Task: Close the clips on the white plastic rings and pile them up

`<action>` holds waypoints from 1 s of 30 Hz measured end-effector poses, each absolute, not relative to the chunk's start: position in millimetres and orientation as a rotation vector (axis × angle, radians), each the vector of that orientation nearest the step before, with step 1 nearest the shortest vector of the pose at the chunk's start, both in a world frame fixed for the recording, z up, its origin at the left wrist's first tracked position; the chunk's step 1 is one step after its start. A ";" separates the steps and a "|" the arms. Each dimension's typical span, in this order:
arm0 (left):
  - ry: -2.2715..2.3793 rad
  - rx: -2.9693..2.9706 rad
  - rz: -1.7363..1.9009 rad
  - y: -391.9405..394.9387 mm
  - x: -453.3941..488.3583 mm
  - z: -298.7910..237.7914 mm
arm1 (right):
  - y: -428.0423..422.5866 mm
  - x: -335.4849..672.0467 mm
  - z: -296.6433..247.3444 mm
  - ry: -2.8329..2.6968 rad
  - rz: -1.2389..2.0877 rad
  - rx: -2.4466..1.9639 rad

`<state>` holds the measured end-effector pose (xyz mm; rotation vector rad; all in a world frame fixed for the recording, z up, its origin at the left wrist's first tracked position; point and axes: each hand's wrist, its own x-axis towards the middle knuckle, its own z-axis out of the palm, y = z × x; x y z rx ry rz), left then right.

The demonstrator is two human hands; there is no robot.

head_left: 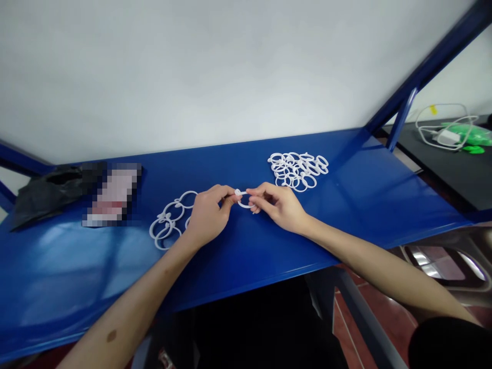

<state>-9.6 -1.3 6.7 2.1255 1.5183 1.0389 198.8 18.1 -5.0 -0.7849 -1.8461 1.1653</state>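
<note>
Between both hands, a little above the blue tabletop, is one white plastic ring (246,205) with a small knob on its upper left side. My left hand (211,212) pinches the ring near that knob. On the opposite side, the fingers of my right hand (279,205) are closed on the same ring. Several similar white rings (165,225) lie to the left, partly hidden behind my left hand. A denser pile of white rings (298,169) rests farther back, to the right of my right hand.
A black plastic bag (49,192) and a blurred-out flat item (113,195) lie on the left of the blue table (238,271). A blue metal frame post (402,120) rises at the right. Beyond it, a dark surface holds a white cable (448,136) and green plastic (472,136).
</note>
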 end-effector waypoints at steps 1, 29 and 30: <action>1.504 2.169 1.048 -1.4 -10.1 5.0 | 17.4 199.8 -4.5 -1.869 1.160 -0.789; 1.881 2.349 0.221 39.6 -118.1 3.7 | 50.0 349.5 -16.2 -1.780 0.086 -1.608; 1.887 2.344 0.233 39.9 -118.1 3.5 | 50.8 347.6 -16.3 -1.769 0.091 -1.614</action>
